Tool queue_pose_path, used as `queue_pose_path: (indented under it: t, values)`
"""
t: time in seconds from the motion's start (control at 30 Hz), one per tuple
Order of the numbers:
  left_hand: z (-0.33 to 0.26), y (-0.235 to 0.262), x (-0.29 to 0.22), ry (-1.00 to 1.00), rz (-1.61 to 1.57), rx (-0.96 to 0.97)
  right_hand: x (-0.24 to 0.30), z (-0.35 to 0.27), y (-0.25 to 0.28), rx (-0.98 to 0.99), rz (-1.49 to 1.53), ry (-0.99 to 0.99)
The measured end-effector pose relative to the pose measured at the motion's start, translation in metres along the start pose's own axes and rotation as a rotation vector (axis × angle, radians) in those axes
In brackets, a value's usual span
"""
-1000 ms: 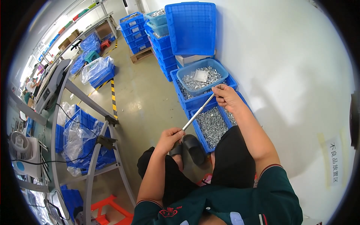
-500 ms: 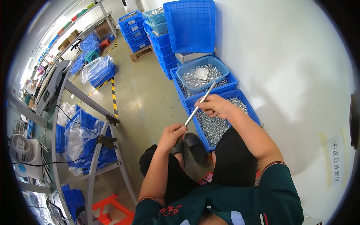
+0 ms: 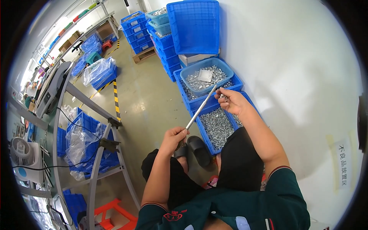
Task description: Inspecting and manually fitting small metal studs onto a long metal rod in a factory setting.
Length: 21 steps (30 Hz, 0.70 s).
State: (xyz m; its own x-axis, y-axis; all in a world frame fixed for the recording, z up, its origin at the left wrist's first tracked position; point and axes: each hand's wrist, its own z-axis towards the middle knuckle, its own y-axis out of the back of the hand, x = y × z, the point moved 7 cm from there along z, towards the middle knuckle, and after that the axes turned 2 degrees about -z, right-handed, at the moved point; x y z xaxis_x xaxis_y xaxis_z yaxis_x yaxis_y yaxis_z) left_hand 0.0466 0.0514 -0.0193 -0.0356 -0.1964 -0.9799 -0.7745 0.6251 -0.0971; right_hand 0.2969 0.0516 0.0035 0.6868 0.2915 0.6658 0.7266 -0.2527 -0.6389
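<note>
My left hand (image 3: 174, 140) is closed around the lower end of a thin silver metal rod (image 3: 200, 109). The rod slants up and away to the right. Close to its far tip is my right hand (image 3: 232, 102), with fingers curled around a few small shiny metal parts (image 3: 223, 98). Beneath the hands, a blue crate (image 3: 204, 138) holds many small silver metal pieces (image 3: 217, 126). Beyond it, a light-blue basket (image 3: 184, 76) of similar pieces, with a white card (image 3: 205, 75) on top, rests in another blue crate (image 3: 191, 104).
A large blue crate (image 3: 194, 28) stands on end behind the basket. Stacked blue crates (image 3: 138, 34) stand farther back. On the left are a grey-framed workbench (image 3: 96, 172), a white fan (image 3: 25, 153) and plastic-draped crates (image 3: 86, 142). A white wall (image 3: 291, 50) bounds the right side.
My right hand has come off the rod and shifted slightly up and right; small metal parts now show in its fingers. My left hand still holds the rod, moved slightly left.
</note>
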Motion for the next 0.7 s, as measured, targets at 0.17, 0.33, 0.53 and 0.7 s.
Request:
queue_pose_path:
  t: [0.17,0.33,0.53,0.7]
  values:
    - [-0.001,0.001,-0.001,-0.015,-0.002,0.005,0.002,0.000,0.003,-0.120,-0.021,0.041]
    - [-0.005,0.001,-0.002,0.052,-0.016,0.015,0.006,-0.001,-0.003,0.006,-0.002,0.070]
    - [-0.007,0.000,-0.003,0.024,0.021,0.027,0.010,-0.001,-0.002,0.011,0.103,0.100]
    - [-0.005,0.002,0.003,0.004,0.028,0.043,0.011,-0.006,-0.009,0.059,0.093,0.085]
